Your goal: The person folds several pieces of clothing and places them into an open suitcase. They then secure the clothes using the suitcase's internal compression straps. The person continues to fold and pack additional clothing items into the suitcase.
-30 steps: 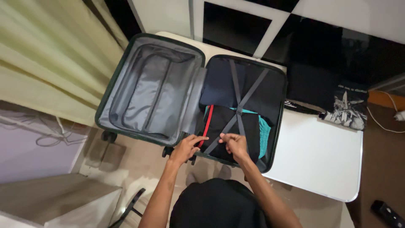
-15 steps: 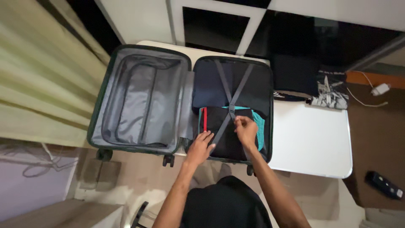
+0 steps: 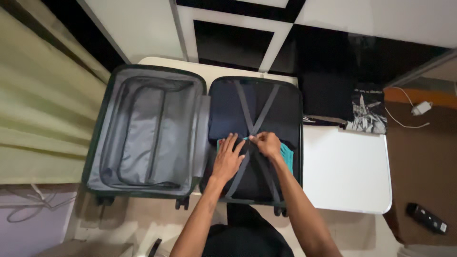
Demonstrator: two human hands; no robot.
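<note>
The suitcase (image 3: 190, 138) lies open on the white table (image 3: 347, 166), its grey-lined half empty and its other half packed with dark folded clothes (image 3: 257, 176) and a teal piece (image 3: 287, 154). A second ago both hands were down at the near edge of that half; now they have moved up to the middle, where the grey straps (image 3: 254, 123) cross. The right hand (image 3: 267, 144) pinches the strap crossing between thumb and fingertips — clenched on the strap. The left hand (image 3: 228, 159) lies flat and open, fingers spread, pressing on the clothes just beside it, gripping nothing. The straps now run over the pile from the far corners to the near edge — judging by that, the pile is being cinched down. A black shirt (image 3: 366, 112) with a pale print lies folded on the table beyond the suitcase, untouched
</note>
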